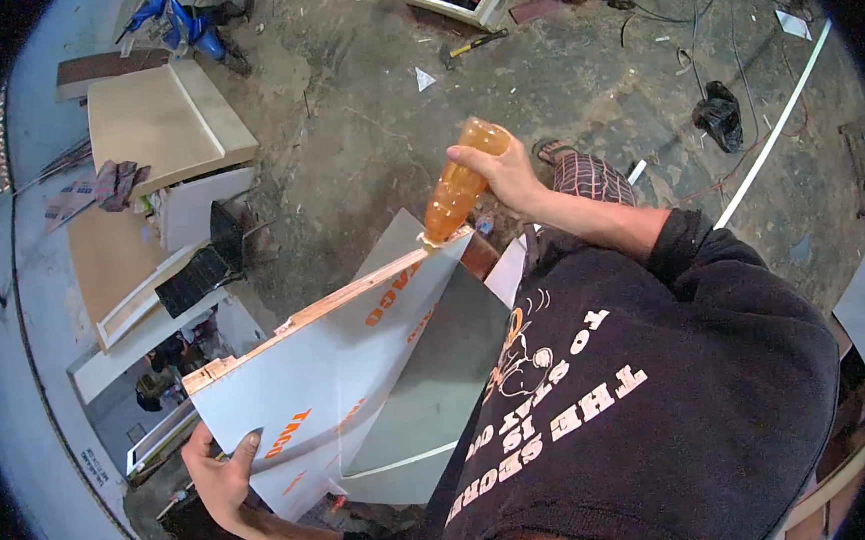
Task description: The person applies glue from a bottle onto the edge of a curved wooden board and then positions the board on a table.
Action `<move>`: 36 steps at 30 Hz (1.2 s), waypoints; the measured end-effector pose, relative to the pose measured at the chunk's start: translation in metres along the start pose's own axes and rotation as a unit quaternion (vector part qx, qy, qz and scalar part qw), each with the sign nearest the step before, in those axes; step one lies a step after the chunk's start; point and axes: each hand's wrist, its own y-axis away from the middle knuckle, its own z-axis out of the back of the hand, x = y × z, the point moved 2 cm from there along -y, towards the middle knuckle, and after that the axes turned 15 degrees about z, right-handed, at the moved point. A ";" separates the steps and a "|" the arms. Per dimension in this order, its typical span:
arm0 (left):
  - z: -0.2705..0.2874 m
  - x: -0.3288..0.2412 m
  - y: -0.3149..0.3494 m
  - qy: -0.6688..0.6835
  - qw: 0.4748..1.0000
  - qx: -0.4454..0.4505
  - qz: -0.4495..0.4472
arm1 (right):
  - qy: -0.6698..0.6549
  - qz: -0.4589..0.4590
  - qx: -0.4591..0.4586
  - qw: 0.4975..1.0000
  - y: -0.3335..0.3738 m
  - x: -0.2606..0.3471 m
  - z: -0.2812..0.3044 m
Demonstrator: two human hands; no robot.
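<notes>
My right hand (508, 169) is wrapped round an amber plastic bottle (453, 203), tipped with its narrow end down. That end meets the far right corner of a panel's raw wooden edge (339, 295), where some pale, wet-looking stuff shows. The panel (307, 404) has a light grey face with orange printing and stands tilted in front of me, edge upward. At its lower left corner, my left hand (224, 477) grips the panel, thumb on the face and fingers behind. A darker grey-green board (425, 371) lies against the panel's right side.
Boards and cabinet parts (157, 124) are stacked along the left wall, with a black crate-like object (202, 266) among them. A hammer (477, 44) lies on the stained concrete floor near a tool box (475, 11). A black plastic bag (719, 117) and cables lie at the right.
</notes>
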 end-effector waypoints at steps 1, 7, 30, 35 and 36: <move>0.002 0.001 0.001 0.003 1.000 0.000 0.007 | -0.028 -0.017 0.007 0.999 0.003 0.000 -0.001; 0.003 0.002 0.004 0.013 0.999 0.003 0.042 | -0.014 -0.046 -0.032 0.998 0.006 -0.002 0.010; 0.003 0.007 -0.001 -0.032 0.999 -0.014 -0.015 | -0.081 -0.034 0.006 0.996 0.002 0.022 -0.027; 0.002 0.013 -0.002 -0.034 0.999 -0.020 -0.002 | -0.118 0.008 0.041 0.992 -0.004 0.072 -0.078; 0.001 0.016 -0.002 -0.029 0.999 -0.025 -0.002 | -0.136 0.004 0.038 0.990 -0.004 0.077 -0.081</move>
